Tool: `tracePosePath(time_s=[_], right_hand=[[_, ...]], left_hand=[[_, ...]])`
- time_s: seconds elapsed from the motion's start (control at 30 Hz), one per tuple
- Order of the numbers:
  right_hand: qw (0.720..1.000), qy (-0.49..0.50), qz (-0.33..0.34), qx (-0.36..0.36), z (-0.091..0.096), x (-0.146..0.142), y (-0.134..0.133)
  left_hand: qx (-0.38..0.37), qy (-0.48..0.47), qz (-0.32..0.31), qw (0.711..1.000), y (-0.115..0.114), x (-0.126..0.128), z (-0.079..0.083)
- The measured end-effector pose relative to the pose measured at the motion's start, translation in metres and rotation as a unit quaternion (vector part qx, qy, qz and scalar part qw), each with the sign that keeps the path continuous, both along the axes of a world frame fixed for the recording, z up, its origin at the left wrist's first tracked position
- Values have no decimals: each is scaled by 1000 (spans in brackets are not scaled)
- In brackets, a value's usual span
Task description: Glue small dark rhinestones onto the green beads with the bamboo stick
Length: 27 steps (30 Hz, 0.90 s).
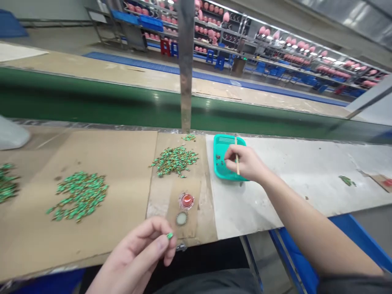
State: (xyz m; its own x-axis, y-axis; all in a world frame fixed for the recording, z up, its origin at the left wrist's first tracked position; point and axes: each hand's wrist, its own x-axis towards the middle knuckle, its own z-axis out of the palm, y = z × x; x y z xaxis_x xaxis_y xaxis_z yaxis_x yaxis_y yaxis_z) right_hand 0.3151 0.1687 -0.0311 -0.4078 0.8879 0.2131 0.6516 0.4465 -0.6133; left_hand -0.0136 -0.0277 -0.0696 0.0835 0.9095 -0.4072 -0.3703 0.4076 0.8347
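Note:
Between the thumb and forefinger of my left hand [143, 249] is a small green piece [169, 235], held near the table's front edge. My right hand [246, 162] is closed around a thin wooden stick [237, 163] and reaches into a teal plastic tray [225, 176]. Small dark bits [218, 157] lie in that tray; whether my right fingertips also pinch one is too small to tell. Beyond my left hand are a shiny red dome [187, 200] and a round, pale disc [181, 218] with a dark rim, both on a piece of cardboard [191, 228].
Green-and-gold pieces lie in a middle heap [176, 160], a left heap [80, 196] and another at the far left edge [7, 182]. White paper [284, 171] covers the right side. A metal post [185, 65] rises behind the table, before a green conveyor belt [122, 102].

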Motion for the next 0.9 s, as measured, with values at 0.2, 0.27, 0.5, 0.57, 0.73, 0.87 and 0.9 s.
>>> tracePosePath(time_s=[0.2, 0.27, 0.5, 0.57, 0.73, 0.87, 0.9], right_hand=[[980, 182, 75, 16, 23, -32, -104], [962, 254, 97, -22, 24, -47, -127], [904, 386, 59, -171, 13, -76, -170], [890, 399, 61, -211, 12, -78, -177], [893, 393, 70, -208, 13, -81, -182], [908, 373, 97, -166, 17, -82, -180], [912, 366, 101, -153, 18, -82, -180]], left_hand=[[-4, -5, -10, 1000, -7, 14, 27], [-4, -14, -17, 1000, -10, 18, 32], [35, -55, -47, 997, -21, 18, 24], [37, -60, -55, 996, -24, 17, 21], [43, -68, -66, 995, -27, 19, 24], [54, -58, -69, 994, -27, 20, 29], [56, -54, -69, 995, -27, 20, 30]])
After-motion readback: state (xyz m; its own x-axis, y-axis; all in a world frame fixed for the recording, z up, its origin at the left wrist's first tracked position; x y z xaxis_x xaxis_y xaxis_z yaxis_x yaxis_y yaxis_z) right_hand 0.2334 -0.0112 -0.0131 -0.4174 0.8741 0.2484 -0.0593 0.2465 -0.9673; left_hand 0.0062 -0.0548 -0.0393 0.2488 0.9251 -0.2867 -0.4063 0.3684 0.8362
